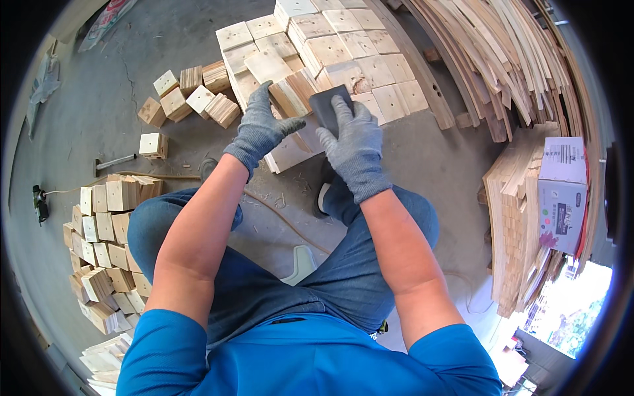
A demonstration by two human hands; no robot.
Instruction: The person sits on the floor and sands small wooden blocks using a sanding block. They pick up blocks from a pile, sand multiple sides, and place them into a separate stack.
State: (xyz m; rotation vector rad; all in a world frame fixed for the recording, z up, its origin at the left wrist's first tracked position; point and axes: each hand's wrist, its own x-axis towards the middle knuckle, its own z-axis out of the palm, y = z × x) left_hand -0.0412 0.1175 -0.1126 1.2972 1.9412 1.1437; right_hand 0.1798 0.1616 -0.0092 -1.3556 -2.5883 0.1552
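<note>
Both of my hands wear grey knit gloves. My right hand grips a dark grey rectangular pad, its fingers lying over the pad's face. The pad is tilted beside a layered wooden block at the near side of a stack. My left hand is at the block's left near corner, thumb and fingers spread apart; I cannot tell whether it touches the wood. The stacked wooden blocks have pale square faces, many with small dark holes. Below my hands, a pale wooden face shows at the stack's near end.
Loose blocks lie left of the stack, with a hammer nearer me. Another block pile stands by my left knee. A hose crosses the floor. Long boards and a carton are at right.
</note>
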